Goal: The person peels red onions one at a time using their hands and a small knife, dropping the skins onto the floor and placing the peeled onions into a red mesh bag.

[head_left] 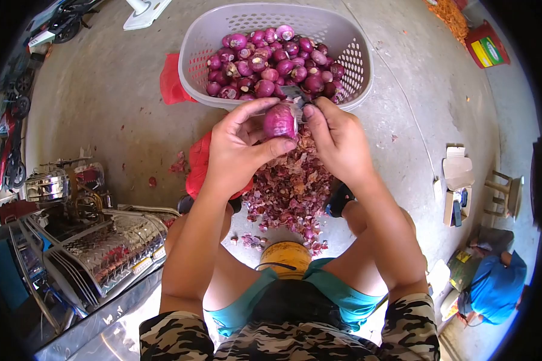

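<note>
My left hand [235,141] is closed around a purple-red onion [280,122], its thumb along the near side and its fingers at the top. Close by on the right, my right hand [343,141] grips a small knife [292,91], with the blade pointing left above the onion. Most of the knife's handle is hidden by my fingers. Just beyond both hands stands a grey plastic basket [193,57] holding many red onions [265,60]. Beneath my hands, a heap of dry onion skins [295,186] covers the floor.
A red bag [200,168] lies left of the skins, and another red piece [173,81] is beside the basket. Between my legs is a yellow container [286,256]. Shiny metal vehicle parts [114,240] stand at left. An open cardboard box [457,198] and a wooden stool [503,195] are at right.
</note>
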Motion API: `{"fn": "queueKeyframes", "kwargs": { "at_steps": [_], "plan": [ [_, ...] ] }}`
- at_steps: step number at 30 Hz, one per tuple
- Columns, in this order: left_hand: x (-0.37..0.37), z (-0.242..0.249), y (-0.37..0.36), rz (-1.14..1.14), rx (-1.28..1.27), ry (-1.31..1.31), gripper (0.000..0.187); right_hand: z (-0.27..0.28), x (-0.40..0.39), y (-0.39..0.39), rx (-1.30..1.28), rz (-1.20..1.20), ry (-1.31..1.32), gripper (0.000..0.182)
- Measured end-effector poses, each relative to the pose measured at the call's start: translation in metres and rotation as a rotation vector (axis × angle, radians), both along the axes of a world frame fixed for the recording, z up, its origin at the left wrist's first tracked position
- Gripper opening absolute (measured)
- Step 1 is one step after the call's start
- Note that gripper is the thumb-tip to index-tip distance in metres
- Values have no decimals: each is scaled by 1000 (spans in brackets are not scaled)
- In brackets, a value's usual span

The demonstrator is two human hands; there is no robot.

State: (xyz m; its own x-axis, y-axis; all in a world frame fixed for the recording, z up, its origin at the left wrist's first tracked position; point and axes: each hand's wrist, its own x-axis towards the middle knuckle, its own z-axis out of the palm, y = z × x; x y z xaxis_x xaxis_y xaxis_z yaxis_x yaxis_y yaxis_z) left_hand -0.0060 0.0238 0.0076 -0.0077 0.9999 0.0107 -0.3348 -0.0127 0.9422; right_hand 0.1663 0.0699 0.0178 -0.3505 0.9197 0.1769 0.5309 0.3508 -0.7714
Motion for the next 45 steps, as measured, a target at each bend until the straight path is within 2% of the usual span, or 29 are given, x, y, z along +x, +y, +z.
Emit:
{"fn": "queueKeyframes", "kwargs": {
  "at_steps": [2,5,8,14,17,20,23,26,29,34,36,39,42,45],
  "plan": [
    [-2,-1,2,23,19,9,56,1,3,-2,-49,23,70,19],
    [-3,-1,1,47,-2,18,58,4,-1,-7,34,98,48,18],
    [3,-3,-1,100,44,-14,56,1,-10,-13,27,9,51,18],
    [-2,-5,0,86,76,103,57,-5,-13,-11,-76,-87,53,20],
    [3,-6,-1,45,207,59,58,-12,-9,-5,-72,-129,35,21],
    [0,-8,1,63,117,105,58,0,-6,-6,-178,-139,114,21],
    [-1,-9,3,64,138,49,57,2,-5,-11,-167,-63,164,22],
    [-2,-14,2,58,240,100,57,-2,-11,-14,-110,-72,107,22],
    [-1,-14,4,-43,433,141,57,-15,-7,-7,-101,-105,-45,25],
    [1,-4,1,-49,215,103,64,-7,-4,-7,-246,-132,190,32],
    [1,-6,1,-8,210,95,66,-9,-4,-7,-263,-145,324,30],
    [1,-12,3,26,254,130,62,-1,-1,-8,-136,-133,303,24],
    [-3,-13,4,60,317,304,54,10,8,-6,-50,83,23,21],
    [-4,-11,3,102,367,418,46,13,7,-4,29,96,-86,19]
  ]
}}
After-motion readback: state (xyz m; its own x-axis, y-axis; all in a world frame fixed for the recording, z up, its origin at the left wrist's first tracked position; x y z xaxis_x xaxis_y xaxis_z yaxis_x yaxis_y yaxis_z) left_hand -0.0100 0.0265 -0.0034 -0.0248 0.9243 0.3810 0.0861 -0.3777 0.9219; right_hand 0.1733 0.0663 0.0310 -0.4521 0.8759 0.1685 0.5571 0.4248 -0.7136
